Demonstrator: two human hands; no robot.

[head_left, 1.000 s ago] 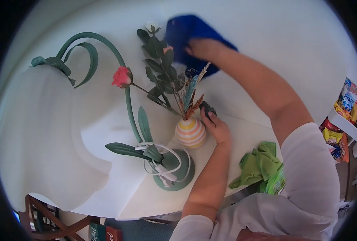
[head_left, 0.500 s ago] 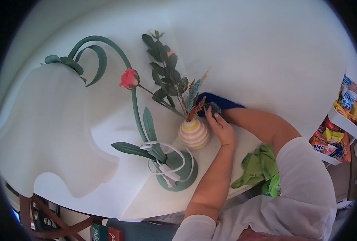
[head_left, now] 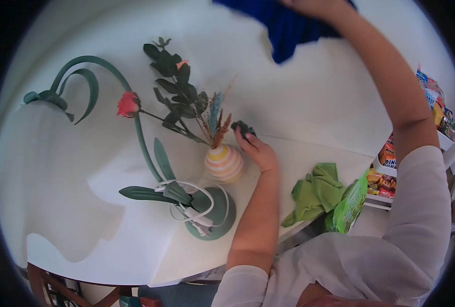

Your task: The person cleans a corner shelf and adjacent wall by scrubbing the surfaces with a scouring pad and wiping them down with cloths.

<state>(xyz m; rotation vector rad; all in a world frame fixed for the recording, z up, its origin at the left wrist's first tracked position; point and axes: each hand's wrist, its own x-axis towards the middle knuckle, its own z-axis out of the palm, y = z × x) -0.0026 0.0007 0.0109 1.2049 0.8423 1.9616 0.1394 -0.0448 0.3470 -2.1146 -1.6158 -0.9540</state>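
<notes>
My left hand (head_left: 256, 150) is closed on a small dark object (head_left: 244, 129), just right of the striped round vase (head_left: 224, 163). The vase holds a pink rose (head_left: 128, 105), green leaves (head_left: 181, 97) and dried stems. At the top edge, my right hand (head_left: 314, 6) grips a dark blue cloth (head_left: 289, 29) that hangs against the white wall, partly out of frame. A green lamp base (head_left: 213, 214) with a coiled white cord (head_left: 197, 218) stands left of my left forearm.
A crumpled green cloth (head_left: 315, 193) lies near the table's front edge, beside a green plastic packet (head_left: 351, 203). White shelves (head_left: 386, 169) with colourful snack packets stand at the right. A large white lampshade (head_left: 53, 174) fills the left. Below it is a wooden chair (head_left: 46, 286).
My right hand has swung from beside my left hand, up and right to the top edge, with the blue cloth. The view has shifted, so the vase and lamp appear further left.
</notes>
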